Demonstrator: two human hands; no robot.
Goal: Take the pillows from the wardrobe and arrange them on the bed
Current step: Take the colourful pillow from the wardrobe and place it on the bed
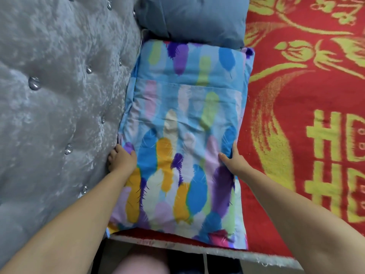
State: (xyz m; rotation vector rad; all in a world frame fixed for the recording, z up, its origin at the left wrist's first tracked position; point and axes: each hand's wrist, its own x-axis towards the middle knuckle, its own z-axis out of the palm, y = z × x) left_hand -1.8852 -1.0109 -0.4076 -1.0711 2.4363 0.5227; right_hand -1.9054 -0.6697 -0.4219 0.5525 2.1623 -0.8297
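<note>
Your feather-print pillow (181, 135) lies flat on the bed, its long axis running straight away from you, from the near edge of the mattress toward the far end of the view. Its near short end sits just at the bed's edge; its far short end touches a grey-blue pillow (195, 18) that lies beyond it. A seam crosses the printed cover about a third of the way down from the far end, square to the long axis. The pillow's left long side presses against the grey tufted headboard (59, 86), which is studded with shiny buttons; its right long side rests on the red blanket (308, 119) with the yellow floral and character pattern that covers the bed.

Your left hand (121, 158) sits at the pillow's left edge, wedged between cover and headboard, fingers curled down over the side so the tips are hidden; you grip or press the edge there, and which one you cannot tell. Your right hand (235, 162) clasps the right edge at about the same level, thumb lying on top of the fabric and the remaining fingers wrapped under the side. Both forearms reach in from the near corners, one on each side of the pillow.

Below the bed's edge a strip of pale trim shows.
</note>
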